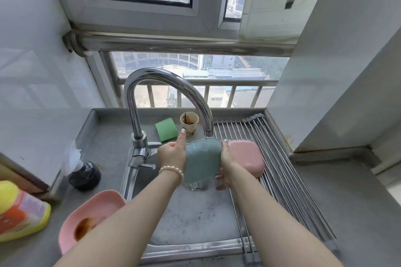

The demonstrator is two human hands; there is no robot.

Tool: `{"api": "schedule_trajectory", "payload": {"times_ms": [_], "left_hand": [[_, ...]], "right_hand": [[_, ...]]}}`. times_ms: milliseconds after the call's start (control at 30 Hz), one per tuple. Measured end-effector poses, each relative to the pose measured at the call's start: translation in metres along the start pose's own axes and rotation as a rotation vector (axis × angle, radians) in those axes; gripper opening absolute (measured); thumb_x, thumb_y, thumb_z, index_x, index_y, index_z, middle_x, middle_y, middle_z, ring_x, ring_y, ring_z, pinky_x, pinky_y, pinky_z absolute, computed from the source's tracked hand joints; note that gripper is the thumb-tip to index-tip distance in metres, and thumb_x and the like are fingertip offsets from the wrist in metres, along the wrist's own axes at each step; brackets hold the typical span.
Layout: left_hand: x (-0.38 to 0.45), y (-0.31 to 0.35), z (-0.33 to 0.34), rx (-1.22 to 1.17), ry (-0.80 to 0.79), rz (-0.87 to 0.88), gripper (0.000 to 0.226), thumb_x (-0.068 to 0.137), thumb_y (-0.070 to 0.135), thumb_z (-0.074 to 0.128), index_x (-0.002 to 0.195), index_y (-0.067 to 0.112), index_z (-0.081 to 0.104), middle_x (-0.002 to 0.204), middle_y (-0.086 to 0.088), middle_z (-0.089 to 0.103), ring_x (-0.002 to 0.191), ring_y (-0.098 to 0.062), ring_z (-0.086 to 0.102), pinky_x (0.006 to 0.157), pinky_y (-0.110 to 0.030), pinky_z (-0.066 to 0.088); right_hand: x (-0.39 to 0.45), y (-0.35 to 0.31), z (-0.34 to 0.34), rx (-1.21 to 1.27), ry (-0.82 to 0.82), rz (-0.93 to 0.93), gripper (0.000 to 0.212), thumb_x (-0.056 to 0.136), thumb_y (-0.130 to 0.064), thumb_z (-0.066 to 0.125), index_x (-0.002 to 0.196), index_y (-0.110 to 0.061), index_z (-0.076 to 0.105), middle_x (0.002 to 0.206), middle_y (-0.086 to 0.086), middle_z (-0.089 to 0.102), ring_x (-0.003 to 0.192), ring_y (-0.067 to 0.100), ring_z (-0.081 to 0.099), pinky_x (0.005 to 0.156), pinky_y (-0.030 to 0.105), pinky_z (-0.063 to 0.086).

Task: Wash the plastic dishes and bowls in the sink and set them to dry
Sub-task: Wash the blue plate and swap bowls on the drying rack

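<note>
A teal heart-shaped plastic dish [202, 159] is held between both hands over the sink [191, 219], tilted on edge just under the faucet [167, 97] spout, with water running off its lower point. The left hand [171, 155] grips its left rim (index finger stretched up along the edge), and the right hand [226, 158] clasps the right rim. Just right of the right hand a pink dish [247, 157] lies upside down on the roll-up drying rack [282, 171], while a stained pink dish [91, 217] sits on the counter left of the sink.
</note>
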State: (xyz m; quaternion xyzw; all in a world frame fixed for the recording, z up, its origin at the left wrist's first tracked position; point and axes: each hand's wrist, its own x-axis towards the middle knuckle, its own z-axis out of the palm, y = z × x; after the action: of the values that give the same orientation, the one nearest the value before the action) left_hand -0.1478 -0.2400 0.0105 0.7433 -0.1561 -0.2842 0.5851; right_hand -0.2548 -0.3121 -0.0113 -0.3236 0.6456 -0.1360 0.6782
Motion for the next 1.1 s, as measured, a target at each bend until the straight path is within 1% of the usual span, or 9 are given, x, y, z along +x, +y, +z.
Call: {"api": "schedule_trajectory", "payload": {"times_ms": [100, 233, 400, 533, 600, 767, 833, 933, 1100], "left_hand": [[0.007, 0.007, 0.007, 0.056, 0.034, -0.056, 0.061, 0.093, 0.047, 0.054, 0.049, 0.016, 0.025, 0.047, 0.0, 0.026, 0.046, -0.017, 0.026, 0.049, -0.03, 0.021], [0.02, 0.015, 0.005, 0.257, 0.021, -0.028, 0.059, 0.097, 0.044, 0.048, 0.05, 0.015, 0.029, 0.051, -0.003, 0.034, 0.05, -0.02, 0.031, 0.049, -0.032, 0.022], [0.01, -0.002, 0.012, 0.556, 0.049, 0.297, 0.042, 0.086, 0.055, 0.046, 0.076, 0.015, 0.056, 0.078, -0.003, 0.056, 0.082, -0.026, 0.05, 0.073, -0.034, 0.038], [0.002, -0.039, 0.028, 0.829, 0.1, 1.017, 0.038, 0.087, 0.044, 0.044, 0.101, 0.019, 0.069, 0.098, -0.006, 0.061, 0.095, -0.026, 0.053, 0.083, -0.046, 0.048], [0.005, -0.042, 0.029, 0.869, 0.068, 1.165, 0.035, 0.089, 0.037, 0.043, 0.103, 0.021, 0.071, 0.096, -0.004, 0.064, 0.094, -0.027, 0.061, 0.082, -0.054, 0.05], [0.019, -0.021, 0.01, 0.931, -0.347, 0.655, 0.055, 0.082, 0.073, 0.038, 0.092, 0.022, 0.057, 0.087, 0.0, 0.06, 0.084, -0.023, 0.058, 0.069, -0.033, 0.044], [0.025, -0.02, 0.008, 0.628, -0.448, 0.388, 0.056, 0.073, 0.075, 0.051, 0.066, 0.02, 0.048, 0.065, 0.004, 0.052, 0.065, -0.019, 0.05, 0.06, -0.031, 0.036], [0.026, -0.023, 0.013, 0.17, -0.286, 0.095, 0.052, 0.079, 0.057, 0.063, 0.061, 0.01, 0.054, 0.058, -0.006, 0.043, 0.058, -0.018, 0.038, 0.057, -0.03, 0.031], [0.024, -0.02, 0.019, 0.051, -0.024, -0.179, 0.042, 0.095, 0.034, 0.056, 0.064, 0.006, 0.059, 0.069, -0.011, 0.06, 0.072, -0.027, 0.052, 0.071, -0.031, 0.041]], "right_hand": [[-0.004, 0.003, 0.014, 0.034, 0.235, -0.373, 0.06, 0.099, -0.047, 0.03, 0.133, 0.0, 0.049, 0.134, 0.019, 0.05, 0.125, 0.033, 0.045, 0.11, 0.042, 0.031], [-0.028, 0.013, 0.015, -0.261, 0.251, -0.878, 0.047, 0.077, -0.049, 0.032, 0.082, -0.011, 0.059, 0.081, 0.005, 0.059, 0.081, 0.023, 0.053, 0.073, 0.035, 0.038], [-0.025, -0.004, 0.014, -0.371, 0.296, -0.775, 0.042, 0.074, -0.049, 0.04, 0.053, -0.013, 0.043, 0.053, 0.002, 0.046, 0.063, 0.024, 0.044, 0.062, 0.037, 0.033], [-0.012, -0.011, 0.009, -0.331, 0.295, -0.582, 0.039, 0.097, -0.034, 0.046, 0.084, -0.007, 0.072, 0.093, 0.014, 0.07, 0.094, 0.029, 0.061, 0.083, 0.034, 0.042], [-0.009, -0.012, 0.006, -0.331, 0.277, -0.534, 0.04, 0.099, -0.031, 0.045, 0.101, -0.001, 0.071, 0.111, 0.017, 0.068, 0.107, 0.03, 0.059, 0.091, 0.033, 0.04], [-0.012, -0.025, -0.001, -0.452, 0.206, -0.585, 0.034, 0.091, -0.027, 0.051, 0.078, -0.002, 0.069, 0.089, 0.017, 0.068, 0.089, 0.028, 0.059, 0.081, 0.036, 0.042], [-0.013, -0.031, -0.006, -0.496, 0.167, -0.584, 0.033, 0.087, -0.025, 0.054, 0.059, -0.008, 0.059, 0.067, 0.012, 0.059, 0.073, 0.025, 0.052, 0.072, 0.039, 0.044], [-0.018, -0.033, 0.001, -0.677, 0.242, -0.679, 0.037, 0.088, -0.024, 0.052, 0.052, -0.014, 0.05, 0.059, 0.005, 0.051, 0.069, 0.026, 0.047, 0.058, 0.035, 0.035], [-0.023, 0.004, 0.046, -1.005, 0.595, -1.009, 0.045, 0.093, -0.035, 0.039, 0.118, -0.006, 0.062, 0.117, 0.018, 0.058, 0.113, 0.035, 0.051, 0.099, 0.043, 0.035]]}}
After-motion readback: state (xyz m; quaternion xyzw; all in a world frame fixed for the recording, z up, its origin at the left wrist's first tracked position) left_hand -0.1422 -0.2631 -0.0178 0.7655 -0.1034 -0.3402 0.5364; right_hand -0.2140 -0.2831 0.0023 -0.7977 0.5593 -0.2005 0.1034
